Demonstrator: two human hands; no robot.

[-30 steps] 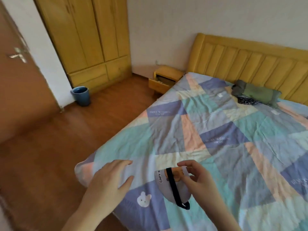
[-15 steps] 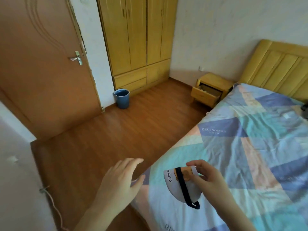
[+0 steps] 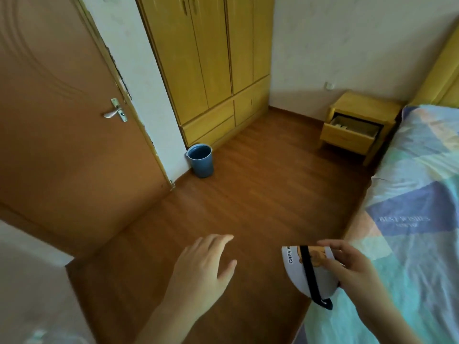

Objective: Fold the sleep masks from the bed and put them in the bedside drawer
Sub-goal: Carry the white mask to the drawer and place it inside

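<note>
My right hand pinches a folded white sleep mask with an orange cartoon print and a black strap, held in the air by the bed's near corner. My left hand hovers over the wood floor, empty, fingers spread. The bed with its patchwork cover fills the right side. Beyond it stands the yellow bedside cabinet, whose drawer is pulled out and shows something pale inside.
A blue bin stands on the floor by the wall. A yellow wardrobe lines the back wall and a brown door is shut on the left. Open wood floor lies between me and the cabinet.
The view has swung left from the bed to the floor, door and wardrobe. My right hand carried the folded mask off the bed; my left hand lifted off the cover.
</note>
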